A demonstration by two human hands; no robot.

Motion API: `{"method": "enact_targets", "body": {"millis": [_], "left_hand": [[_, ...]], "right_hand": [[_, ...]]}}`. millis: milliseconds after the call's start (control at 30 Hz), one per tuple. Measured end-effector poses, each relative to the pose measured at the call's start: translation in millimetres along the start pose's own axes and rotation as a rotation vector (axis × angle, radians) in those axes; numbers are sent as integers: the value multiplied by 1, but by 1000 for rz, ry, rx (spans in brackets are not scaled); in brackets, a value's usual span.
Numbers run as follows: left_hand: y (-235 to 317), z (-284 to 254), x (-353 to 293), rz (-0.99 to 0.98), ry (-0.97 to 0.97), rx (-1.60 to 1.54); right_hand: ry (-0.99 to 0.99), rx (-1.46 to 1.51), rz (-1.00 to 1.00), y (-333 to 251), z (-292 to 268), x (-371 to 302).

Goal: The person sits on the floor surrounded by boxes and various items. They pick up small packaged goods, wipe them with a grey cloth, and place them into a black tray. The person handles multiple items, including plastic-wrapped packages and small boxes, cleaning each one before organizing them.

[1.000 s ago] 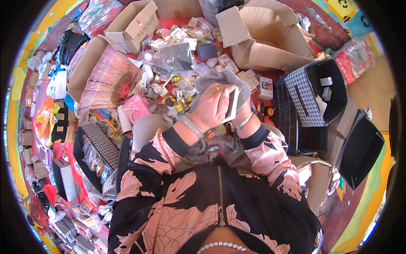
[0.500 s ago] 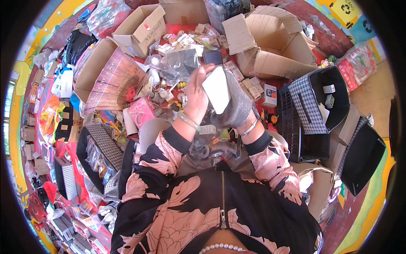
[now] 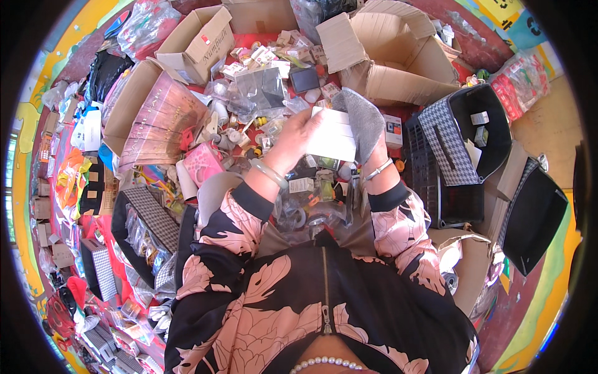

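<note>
Holds both forearms forward from the body, elbows bent, hands drawn near each other over the clutter. Angles the left hand (image 3: 299,136) inward, fingers closed on the left edge of a flat white rectangle (image 3: 333,138), thumb lying over its face. Keeps that rectangle tilted, between both hands and touching the grey cloth (image 3: 362,117) at its right. Has the right hand (image 3: 379,153) upright behind the cloth's lower edge; cannot tell the set of the right fingers, hidden by cloth. Faces a red floor covering (image 3: 247,38) strewn with small cartons and clear plastic, ringed by open containers. Includes among them a brown cardboard box (image 3: 341,42) with splayed flaps, a houndstooth fabric bin (image 3: 447,144) with black lining, a black plastic crate (image 3: 462,209) and a pink basket (image 3: 202,163) with cut-out sides. Looks smooth on the white rectangle, soft and matte on the cloth.
</note>
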State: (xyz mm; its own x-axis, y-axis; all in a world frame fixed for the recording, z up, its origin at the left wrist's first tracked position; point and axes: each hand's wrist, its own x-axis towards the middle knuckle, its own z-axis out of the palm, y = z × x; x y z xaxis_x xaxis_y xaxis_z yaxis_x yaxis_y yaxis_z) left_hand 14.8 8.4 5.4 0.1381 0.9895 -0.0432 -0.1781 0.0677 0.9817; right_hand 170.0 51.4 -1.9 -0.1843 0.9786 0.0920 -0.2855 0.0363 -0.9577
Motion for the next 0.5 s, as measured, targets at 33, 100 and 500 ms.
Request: {"method": "enact_targets", "body": {"millis": [33,100,500], "left_hand": [[-3,4,-1,-4,21,-76],[-7,9,0,-8,63,-228],[2,6,2,-258,217,-617]], "right_hand": [[10,-14,-66,2,-1,1],[-29,37,-13,0,-4,-2],[-48,-388,-280,7,23,-17]]}}
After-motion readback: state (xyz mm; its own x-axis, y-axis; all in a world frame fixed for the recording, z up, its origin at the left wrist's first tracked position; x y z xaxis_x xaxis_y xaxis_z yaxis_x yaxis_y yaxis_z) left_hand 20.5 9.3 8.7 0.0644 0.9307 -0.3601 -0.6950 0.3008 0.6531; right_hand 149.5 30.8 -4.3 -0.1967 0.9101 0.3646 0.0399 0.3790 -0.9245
